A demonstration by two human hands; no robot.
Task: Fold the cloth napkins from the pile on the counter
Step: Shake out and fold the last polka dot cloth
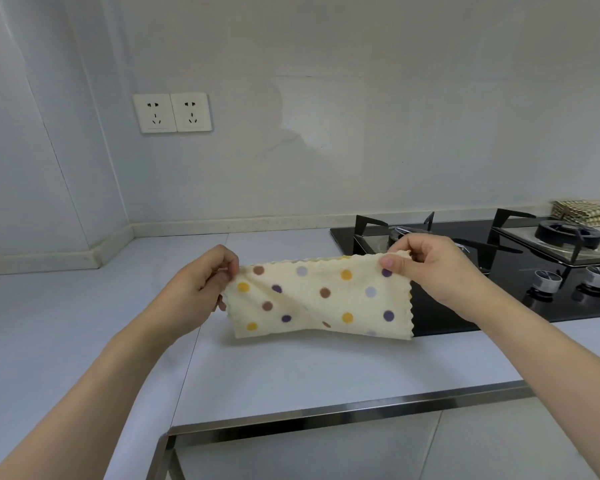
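Left hand (201,289) and right hand (430,268) pinch the polka-dot napkin (321,299) by its top corners above the counter (291,368).

The dotted napkin (321,299) looks like soft fuzzy matt cloth with a zigzag-cut edge, sitting over a smooth matt pale counter (84,327) with a shiny brushed-metal trim (347,412), next to a glossy black glass hob (465,306) and a checked woven cloth (586,212).
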